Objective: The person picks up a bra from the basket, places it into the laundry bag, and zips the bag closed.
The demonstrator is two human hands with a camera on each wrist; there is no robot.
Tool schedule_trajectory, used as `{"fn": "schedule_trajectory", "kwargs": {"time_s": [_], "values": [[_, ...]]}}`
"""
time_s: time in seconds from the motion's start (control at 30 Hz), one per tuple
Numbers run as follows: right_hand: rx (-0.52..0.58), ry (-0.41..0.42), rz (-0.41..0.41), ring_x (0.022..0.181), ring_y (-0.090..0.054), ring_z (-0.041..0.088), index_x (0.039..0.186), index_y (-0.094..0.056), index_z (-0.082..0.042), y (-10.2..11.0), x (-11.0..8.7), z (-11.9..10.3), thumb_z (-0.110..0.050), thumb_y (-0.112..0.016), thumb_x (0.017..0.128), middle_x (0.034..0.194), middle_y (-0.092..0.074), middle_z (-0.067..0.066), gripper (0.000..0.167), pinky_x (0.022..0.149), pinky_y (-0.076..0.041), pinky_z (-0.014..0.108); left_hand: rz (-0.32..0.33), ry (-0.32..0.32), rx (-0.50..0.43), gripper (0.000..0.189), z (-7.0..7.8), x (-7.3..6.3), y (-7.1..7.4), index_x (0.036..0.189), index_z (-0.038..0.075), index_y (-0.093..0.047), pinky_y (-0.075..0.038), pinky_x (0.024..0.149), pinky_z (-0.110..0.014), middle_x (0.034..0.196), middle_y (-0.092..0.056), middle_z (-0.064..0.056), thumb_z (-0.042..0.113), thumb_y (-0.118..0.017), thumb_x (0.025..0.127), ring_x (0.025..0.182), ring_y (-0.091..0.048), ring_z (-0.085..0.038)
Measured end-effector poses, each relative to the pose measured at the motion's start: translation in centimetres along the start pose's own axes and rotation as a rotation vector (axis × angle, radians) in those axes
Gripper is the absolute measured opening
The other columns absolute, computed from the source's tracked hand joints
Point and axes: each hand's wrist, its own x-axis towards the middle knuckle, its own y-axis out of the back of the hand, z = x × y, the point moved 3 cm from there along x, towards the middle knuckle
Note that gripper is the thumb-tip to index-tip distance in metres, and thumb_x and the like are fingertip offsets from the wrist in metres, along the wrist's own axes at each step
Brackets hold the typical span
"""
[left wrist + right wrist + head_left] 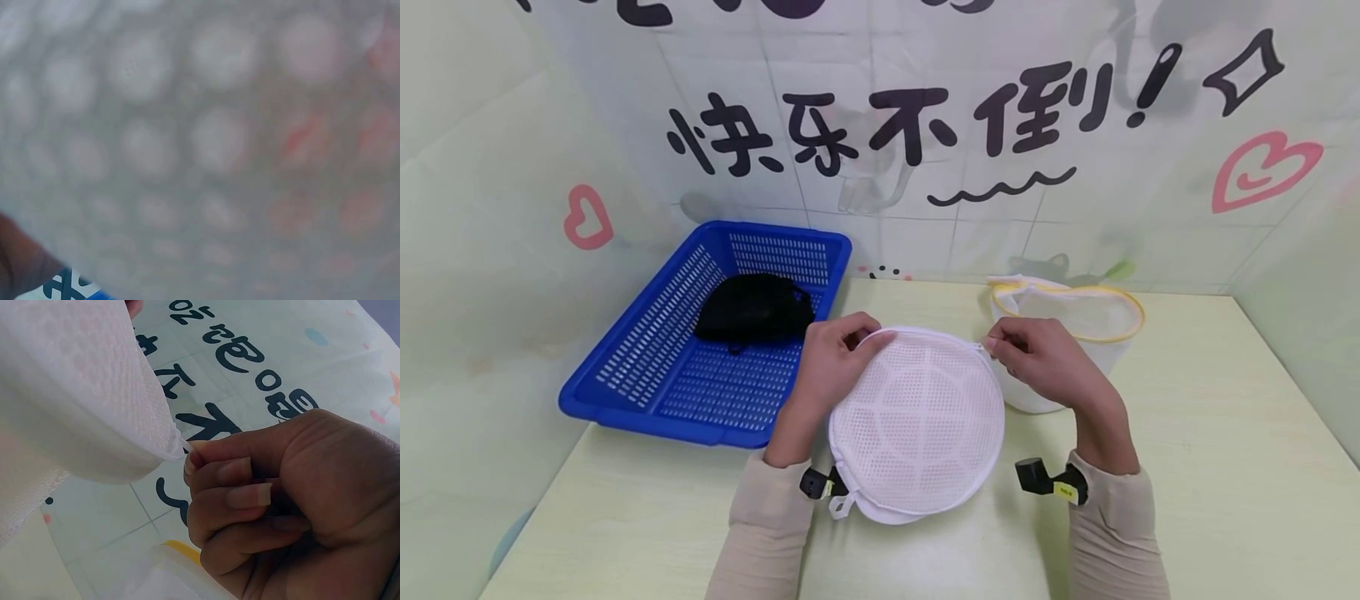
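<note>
— Where is the round white mesh bag (917,425)?

— At the lower centre of the frame, held up over the pale tabletop (1210,433), its circular face towards the head camera. A white loop (841,505) hangs off its lower left edge.

— And the left hand (842,354)?

— Clamped on the bag's upper left rim, thumb lying over the edge. The left wrist view is mostly filled by blurred mesh.

— What about the right hand (1041,358)?

— Its fingers are curled together, pinching a small white tab (187,447) at the bag's upper right edge.

— Anything near that?

— Just behind the right hand, right of centre, a white container with a yellow rim (1105,340) stands on the tabletop, its top gaping.

— What's on the left?

— A blue basket (647,427) with slotted sides, left of centre. A black soft item (756,308) lies inside, towards its far right.

— And behind everything?

— A pale printed backdrop (880,242) with dark characters across the top and a pink heart on either side.
</note>
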Motion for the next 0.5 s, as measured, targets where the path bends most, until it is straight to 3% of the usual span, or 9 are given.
{"fn": "schedule_trajectory", "kwargs": {"time_s": [0.5], "values": [[-0.001, -0.003, -0.012, 0.052, -0.044, 0.013, 0.082, -0.064, -0.009, 0.01, -0.03, 0.3, -0.01, -0.057, 0.094, 0.057, -0.045, -0.004, 0.014, 0.055, -0.038, 0.029, 0.008, 0.015, -0.01, 0.013, 0.01, -0.04, 0.08, 0.075, 0.006, -0.07, -0.034, 0.05, -0.025, 0.06, -0.055, 0.001, 0.015, -0.073, 0.085, 0.054, -0.045, -0.012]]}}
